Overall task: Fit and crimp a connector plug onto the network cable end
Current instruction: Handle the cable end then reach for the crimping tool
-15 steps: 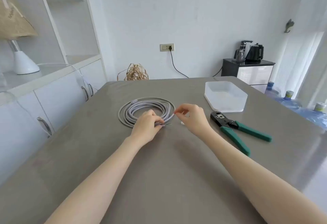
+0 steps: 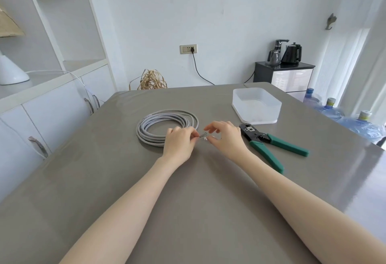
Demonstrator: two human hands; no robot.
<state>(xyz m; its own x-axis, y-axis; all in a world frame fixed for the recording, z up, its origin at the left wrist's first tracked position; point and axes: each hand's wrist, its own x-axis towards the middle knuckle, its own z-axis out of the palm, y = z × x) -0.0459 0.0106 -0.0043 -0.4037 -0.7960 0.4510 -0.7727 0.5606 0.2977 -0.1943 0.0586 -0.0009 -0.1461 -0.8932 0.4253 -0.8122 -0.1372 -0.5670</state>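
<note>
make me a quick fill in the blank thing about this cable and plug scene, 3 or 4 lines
1. The left hand pinches the bare wires at the end of the grey ____.
2. The crimping tool on the table has ____ handles.
3. The small clear plug is at the fingertips of the ____ hand.
4. The white tub sits ____ the crimping tool, farther from the person.

Missing words: cable; green; right; behind

I'm looking into a lived-in room of a home: white built-in shelves (image 2: 62,23) with a lamp (image 2: 11,71), a kettle (image 2: 292,53) on a small dark cabinet (image 2: 284,75), big water bottles (image 2: 332,109) on the floor, and a grey table (image 2: 188,190) before me.
</note>
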